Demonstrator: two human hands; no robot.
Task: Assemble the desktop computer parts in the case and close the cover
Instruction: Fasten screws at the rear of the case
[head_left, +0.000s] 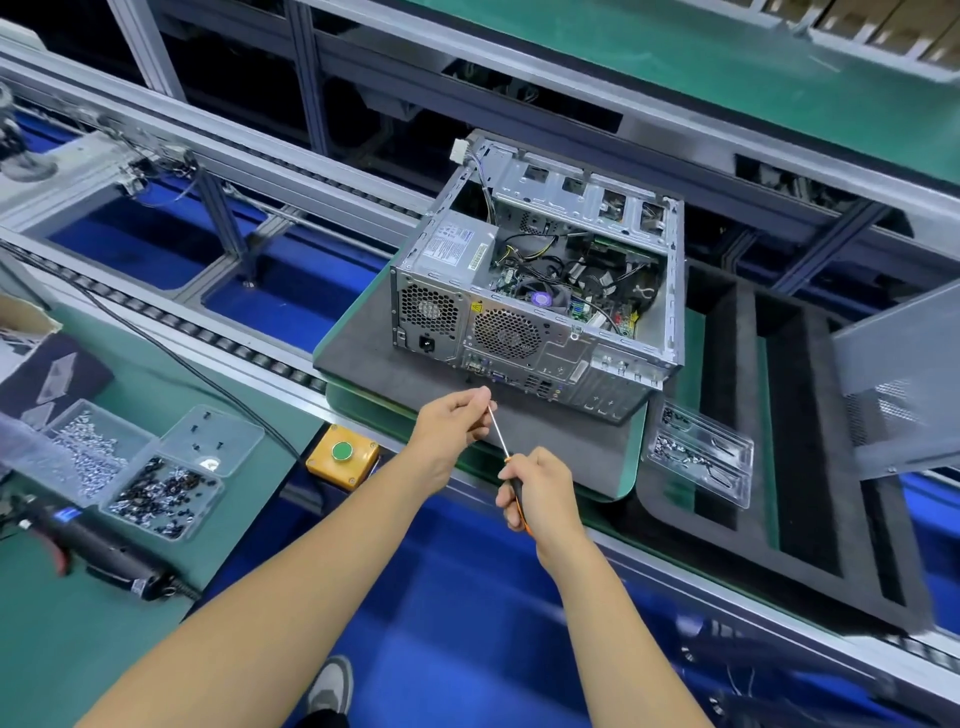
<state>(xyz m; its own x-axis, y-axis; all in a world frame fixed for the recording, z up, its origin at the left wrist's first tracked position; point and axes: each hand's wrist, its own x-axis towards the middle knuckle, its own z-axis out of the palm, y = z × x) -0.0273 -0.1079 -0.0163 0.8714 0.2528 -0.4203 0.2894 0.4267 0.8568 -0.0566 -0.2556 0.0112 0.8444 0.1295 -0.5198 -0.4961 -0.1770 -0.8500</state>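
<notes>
An open silver computer case (540, 332) lies on its side on a dark foam mat (374, 343), rear panel toward me, with its power supply, fan and cables showing inside. My right hand (540, 493) grips the black and orange handle of a screwdriver (500, 434). My left hand (460, 415) pinches the tip of its metal shaft just in front of the case's rear ports. Whether a screw sits at the tip is hidden by my fingers. The perforated grey cover panel (904, 384) leans at the right edge.
Clear plastic trays of screws (140, 467) sit on the green bench at left, beside a black electric screwdriver (98, 540). A yellow box with a green button (343, 454) is near the conveyor rail. Another clear tray of screws (698, 452) lies right of the case, next to black foam slots (789, 415).
</notes>
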